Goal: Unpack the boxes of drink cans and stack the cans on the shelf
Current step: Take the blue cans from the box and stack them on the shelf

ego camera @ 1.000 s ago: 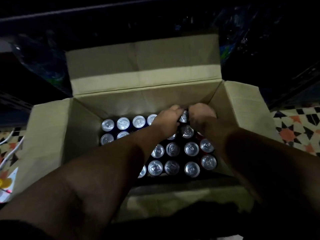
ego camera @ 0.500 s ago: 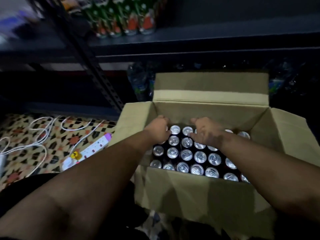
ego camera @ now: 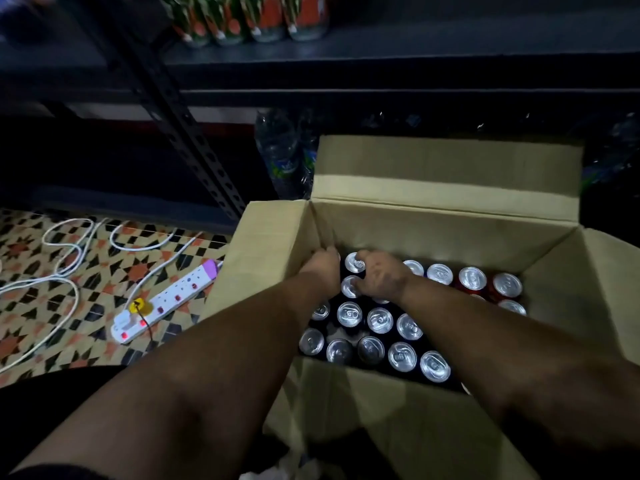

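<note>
An open cardboard box [ego camera: 450, 237] stands on the floor, packed with upright drink cans [ego camera: 401, 356] showing silver tops; most are dark, while a few at the far right are red [ego camera: 472, 278]. Both my hands are in the box's far left corner. My left hand [ego camera: 322, 271] curls down over the corner can, which it hides. My right hand [ego camera: 382, 280] curls its fingers round a can [ego camera: 353, 263] in the back row. The dark metal shelf [ego camera: 415, 39] runs above and behind the box.
Green and orange bottles [ego camera: 263, 15] stand on the shelf. Clear plastic bottles [ego camera: 284, 150] sit under it behind the box. A slanted perforated shelf post [ego camera: 180, 123] is at left. A white power strip [ego camera: 166, 299] and white cables [ego camera: 69, 237] lie on the patterned tile floor.
My view swung left and up, bringing the shelf and floor in. Both hands moved from the box's far middle to its far left corner and drew closer together.
</note>
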